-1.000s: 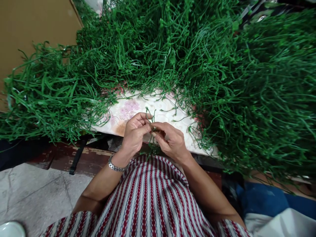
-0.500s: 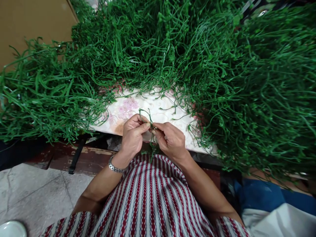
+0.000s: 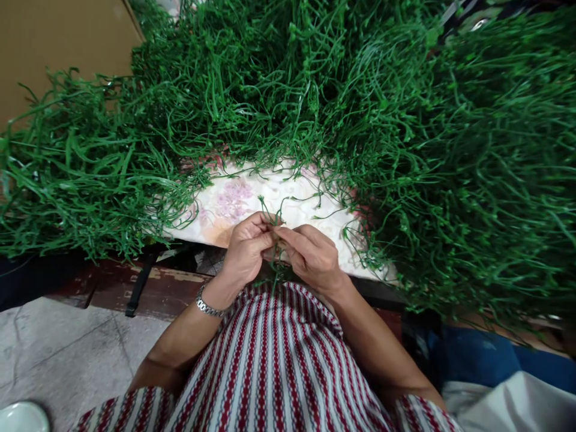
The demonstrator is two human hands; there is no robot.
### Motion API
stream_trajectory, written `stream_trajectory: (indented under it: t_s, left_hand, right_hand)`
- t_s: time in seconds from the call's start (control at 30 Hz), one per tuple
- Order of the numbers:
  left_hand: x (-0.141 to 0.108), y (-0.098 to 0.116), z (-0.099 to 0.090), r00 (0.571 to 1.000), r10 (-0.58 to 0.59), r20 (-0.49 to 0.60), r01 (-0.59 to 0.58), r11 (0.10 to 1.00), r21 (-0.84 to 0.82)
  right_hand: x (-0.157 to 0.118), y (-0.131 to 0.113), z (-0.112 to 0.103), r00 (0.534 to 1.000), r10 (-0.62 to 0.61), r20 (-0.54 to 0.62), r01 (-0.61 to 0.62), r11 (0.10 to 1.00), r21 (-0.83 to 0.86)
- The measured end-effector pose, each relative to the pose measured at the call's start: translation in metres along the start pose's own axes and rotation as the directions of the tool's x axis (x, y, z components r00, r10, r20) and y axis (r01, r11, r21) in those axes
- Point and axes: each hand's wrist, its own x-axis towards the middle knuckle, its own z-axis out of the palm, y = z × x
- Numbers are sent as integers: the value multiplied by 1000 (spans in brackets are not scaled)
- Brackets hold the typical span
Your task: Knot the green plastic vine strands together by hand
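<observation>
Between my hands is a small sprig of thin green plastic-looking stems (image 3: 276,277), its ends sticking up above my fingers and hanging down toward my lap. My left hand (image 3: 249,246), a metal watch on its wrist, pinches the sprig between thumb and fingers. From the other side my right hand (image 3: 311,253) pinches the same sprig, its fingertips meeting those of the left. The exact spot where they grip is partly hidden by the fingers. Under and beyond my hands lies a white flowered cloth (image 3: 288,186) with a few loose green stems on it.
Large heaps of green stems surround the cloth at the left (image 3: 81,174), back and right (image 3: 450,180). A brown board (image 3: 58,48) stands at the back left. Blue fabric (image 3: 477,357) lies at the lower right, and a white round dish (image 3: 23,417) is on the floor at the lower left.
The sprig's upper ends have shifted and spread apart, and its stems sit differently between my fingers. My left hand has moved slightly right and down; both hands keep their pinch.
</observation>
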Motion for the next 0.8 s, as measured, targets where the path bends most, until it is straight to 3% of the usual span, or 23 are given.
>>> stream_trajectory:
  t_s: [0.2,0.43,0.53,0.8]
  left_hand:
    - [0,3,-1,996,71,-60,-67,995,69]
    - [-4,2,3,980,161,-119,-143,979,145]
    - [-5,2,3,973,209,-96,-193,970,149]
    - [-9,7,4,986,161,-30,-153,971,183]
  right_hand:
    - [1,4,-2,994,-83,69,92,985,-146]
    - [3,3,-2,990,-132,48,139,956,-257]
    - [3,3,-3,986,-151,63,162,954,-252]
    - [0,6,2,988,-145,53,150,982,-113]
